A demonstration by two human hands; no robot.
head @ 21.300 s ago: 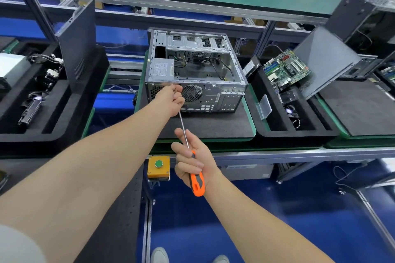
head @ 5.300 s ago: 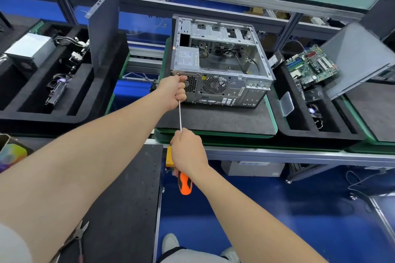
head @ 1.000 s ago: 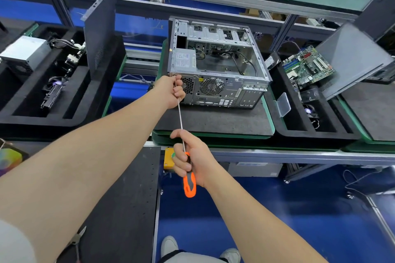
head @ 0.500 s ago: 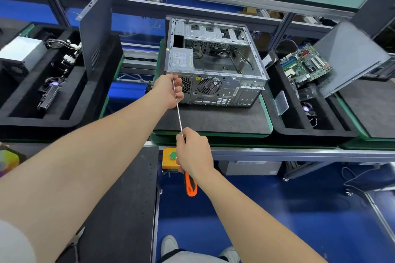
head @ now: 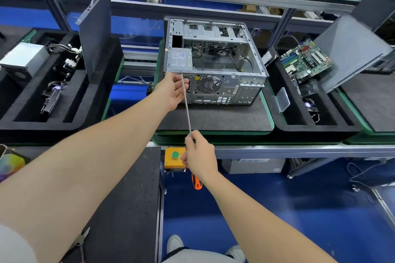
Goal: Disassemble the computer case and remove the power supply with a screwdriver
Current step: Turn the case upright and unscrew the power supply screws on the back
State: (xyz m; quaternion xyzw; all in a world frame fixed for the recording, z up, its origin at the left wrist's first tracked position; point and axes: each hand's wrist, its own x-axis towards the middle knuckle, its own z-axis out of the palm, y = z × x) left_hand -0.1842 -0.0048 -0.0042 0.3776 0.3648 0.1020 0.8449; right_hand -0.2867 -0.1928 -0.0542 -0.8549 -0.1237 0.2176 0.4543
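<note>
An open silver computer case (head: 224, 85) lies on a black mat (head: 213, 117), rear panel toward me. The power supply (head: 181, 60), with a white label, sits in its near left corner. A long screwdriver (head: 188, 111) reaches from my right hand up to the case's rear left top corner. My right hand (head: 199, 158) grips the handle, whose orange end shows below the wrist. My left hand (head: 173, 89) is at that corner, palm partly showing, fingers loosely curled round the shaft near the tip. The tip itself is hidden by the hand and the case edge.
A black foam tray (head: 70, 121) on the left holds another power supply (head: 23, 60), cables and an upright side panel (head: 96, 32). The right-hand tray (head: 320, 128) holds a motherboard (head: 305, 62) and a leaning panel (head: 350, 49). A yellow button box (head: 174, 157) hangs below the bench edge. Pliers (head: 79, 241) lie lower left.
My left hand has loosened from a closed grip on the shaft, and its palm now shows. My right hand has rolled over the handle while the screwdriver stays at the same corner.
</note>
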